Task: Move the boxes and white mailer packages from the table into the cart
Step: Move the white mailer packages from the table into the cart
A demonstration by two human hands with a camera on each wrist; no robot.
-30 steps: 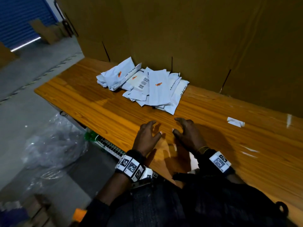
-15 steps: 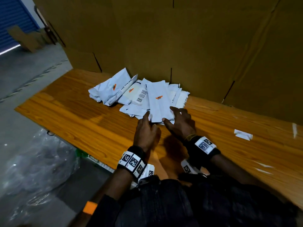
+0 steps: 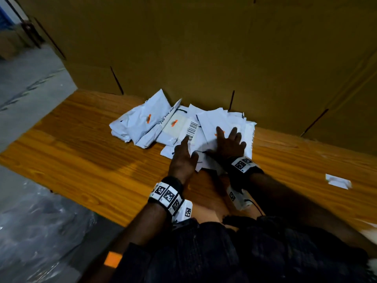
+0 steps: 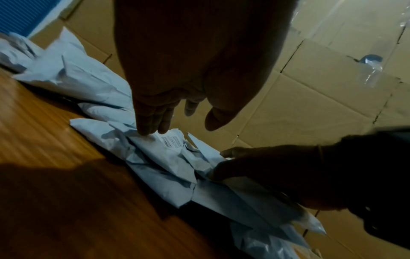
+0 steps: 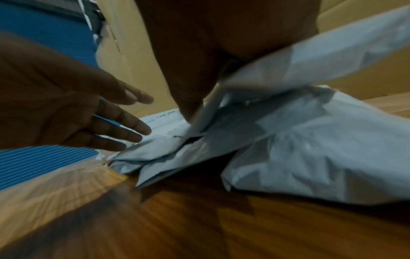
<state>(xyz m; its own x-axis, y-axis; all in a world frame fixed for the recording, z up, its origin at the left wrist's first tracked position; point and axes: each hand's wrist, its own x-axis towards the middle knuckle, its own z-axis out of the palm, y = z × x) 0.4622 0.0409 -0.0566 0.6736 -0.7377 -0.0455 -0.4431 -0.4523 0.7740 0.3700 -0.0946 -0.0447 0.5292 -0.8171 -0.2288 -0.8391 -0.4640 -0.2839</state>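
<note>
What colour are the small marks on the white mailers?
Orange. The marks on the mailers show best in the head view.

Mailer pile (image 3: 183, 127) lies on table (image 3: 85, 160), at its far edge against cardboard wall (image 3: 204, 48). Left hand (image 3: 182, 158) at pile's near edge, fingertips on the barcoded mailer (image 3: 190, 130). Right hand (image 3: 228, 145) just right of it, flat on pile. Paper scrap (image 3: 337, 181) on table, well right of pile.

We see bare worktop (image 3: 85, 160) left of the mailer pile (image 3: 163, 125); the cardboard wall (image 3: 204, 58) seemingly blocks behind it.
</note>
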